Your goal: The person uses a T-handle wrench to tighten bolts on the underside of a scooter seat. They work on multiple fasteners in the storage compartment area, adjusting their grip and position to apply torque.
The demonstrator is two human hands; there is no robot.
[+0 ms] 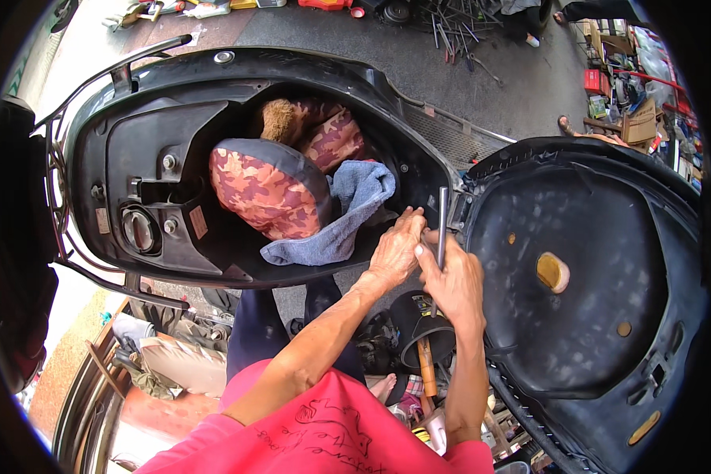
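Note:
My right hand (455,280) is closed around a straight metal bar (442,207), held upright across the palm beside the seat hinge (460,207). Its upper end sticks out above my fingers and its lower end shows below them. Against it, my left hand (397,251) has its fingers curled at the rim of the scooter's storage compartment (419,189); what those fingers grip, if anything, is hidden. The compartment holds a camouflage-patterned padded item (265,186) with dark trim, a blue-grey towel (316,243) and a brown fuzzy item (278,120).
The black seat (577,332) is swung up at the right, its underside facing me. A metal rear rack (51,166) rings the scooter's left end. Beneath my arms stands a black bucket-like container (407,316) with a wooden handle (426,365). Metal tools (450,39) lie on the far ground.

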